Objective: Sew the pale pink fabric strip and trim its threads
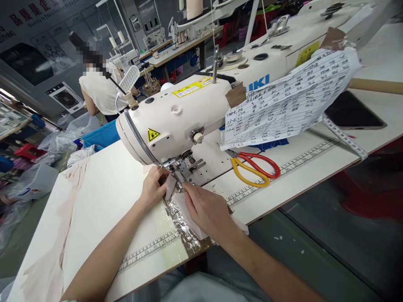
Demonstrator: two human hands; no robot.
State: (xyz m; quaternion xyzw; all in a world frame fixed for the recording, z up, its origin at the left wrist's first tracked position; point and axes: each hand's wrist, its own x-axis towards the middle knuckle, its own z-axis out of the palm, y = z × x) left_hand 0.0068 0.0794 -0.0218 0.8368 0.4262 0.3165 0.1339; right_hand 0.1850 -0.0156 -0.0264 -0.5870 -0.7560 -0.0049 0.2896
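A white industrial sewing machine [185, 105] stands in front of me. Close to its needle area, my left hand [153, 185] has its fingers pinched on a pale pink fabric piece [170, 186]. My right hand [206, 207] sits just to the right, fingers curled and closed at the fabric by the presser foot; part of the same pale cloth hangs out beneath that palm. Its fingertips partly hide what they grip. Brown tape and shiny clear film [185, 226] cover the table edge below both hands.
Red-and-yellow-handled scissors [255, 167] lie right of the machine. A handwritten paper sheet [283, 100] is taped to the machine, with a phone [354, 111] and a tape measure [344, 136] beyond. Pale fabric [59, 239] lies at left. Another person [102, 86] sits farther back.
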